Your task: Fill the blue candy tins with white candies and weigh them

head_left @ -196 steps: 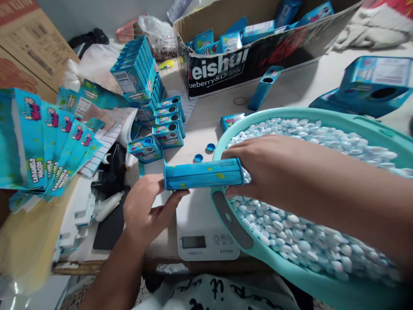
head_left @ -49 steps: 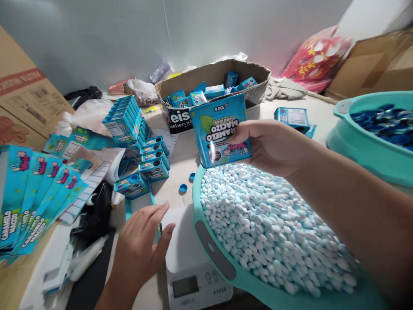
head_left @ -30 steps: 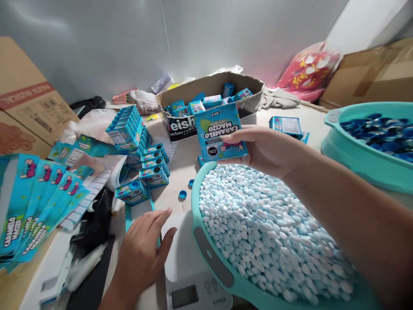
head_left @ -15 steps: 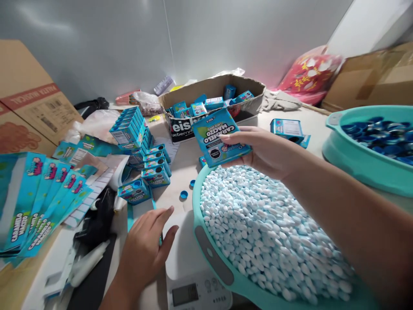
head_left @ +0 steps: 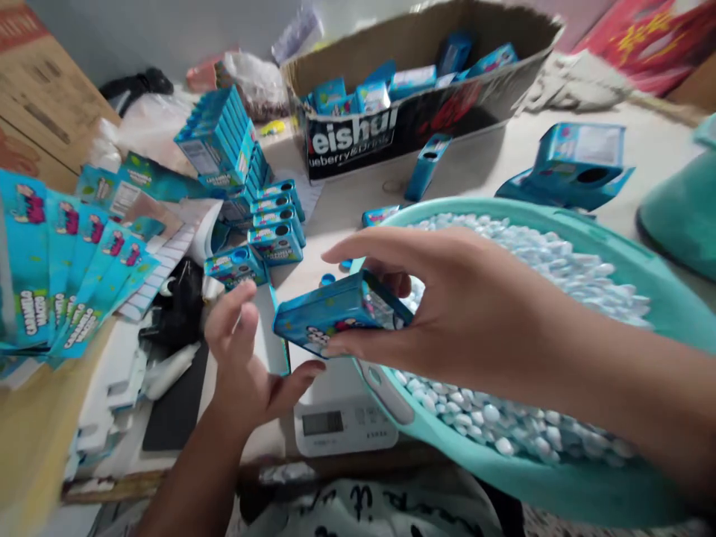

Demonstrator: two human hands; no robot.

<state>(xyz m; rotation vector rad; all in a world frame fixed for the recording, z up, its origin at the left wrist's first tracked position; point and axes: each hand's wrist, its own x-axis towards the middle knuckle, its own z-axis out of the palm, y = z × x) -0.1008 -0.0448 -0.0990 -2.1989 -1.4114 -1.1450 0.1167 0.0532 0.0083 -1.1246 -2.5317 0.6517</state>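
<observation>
My right hand [head_left: 470, 298] grips a small blue candy box [head_left: 318, 317], thumb below and fingers above. The box is tilted on its side over a white kitchen scale [head_left: 347, 432], and one end of it faces my right palm. Just left of the box, my left hand [head_left: 246, 373] is open, fingers spread and raised, apparently not touching it. Under my right forearm sits a teal basin [head_left: 620, 239] full of pale blue and white candies [head_left: 582, 276]. A small blue cap [head_left: 327, 280] lies behind the held box.
Stacked blue boxes [head_left: 212, 134] and a row of boxes with round holes [head_left: 277, 242] stand left. A black cardboard carton [head_left: 347, 142] holds more boxes at the back. Flat printed sheets [head_left: 33, 261] fan out far left. Another teal container [head_left: 682, 209] stands right.
My right hand has brought the box down and left from above the basin, tipping it onto its side. My left hand has turned and lifted its fingers. The view has tilted down.
</observation>
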